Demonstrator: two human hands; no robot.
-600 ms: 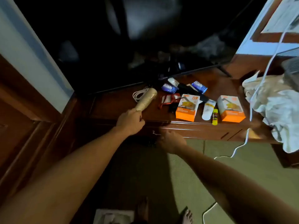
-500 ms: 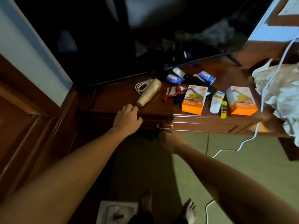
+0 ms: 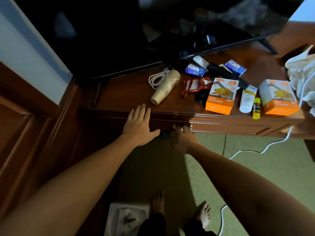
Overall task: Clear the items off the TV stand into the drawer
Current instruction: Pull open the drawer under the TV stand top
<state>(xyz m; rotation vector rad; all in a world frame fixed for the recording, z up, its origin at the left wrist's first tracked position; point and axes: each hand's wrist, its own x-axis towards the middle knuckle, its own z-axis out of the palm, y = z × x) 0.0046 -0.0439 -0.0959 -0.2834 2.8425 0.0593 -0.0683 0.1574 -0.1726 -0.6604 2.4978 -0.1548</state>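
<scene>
A stack of paper cups [image 3: 166,86] lies on its side on the wooden TV stand [image 3: 122,92]. My left hand [image 3: 139,125] is open and flat over the stand's front edge, just below the cups and apart from them. My right hand [image 3: 185,138] curls its fingers on the metal drawer handle [image 3: 183,128] of the shut drawer [image 3: 225,129]. To the right lie a red lanyard [image 3: 193,86], two orange charger boxes [image 3: 221,96] [image 3: 279,97], a white tube [image 3: 248,99], a yellow glue stick [image 3: 256,108], two blue soap packs [image 3: 195,69] [image 3: 235,67] and a white remote [image 3: 202,61].
A dark TV [image 3: 136,31] stands at the back of the stand. A coiled white cable [image 3: 156,79] lies behind the cups. A white cloth [image 3: 303,79] heaps at the right edge, and a white cord [image 3: 272,143] trails down onto the green carpet. My bare feet are below.
My left hand let go of the paper cups, which now lie on the stand, and drew back to the front edge with fingers spread. My right hand stays at the drawer handle.
</scene>
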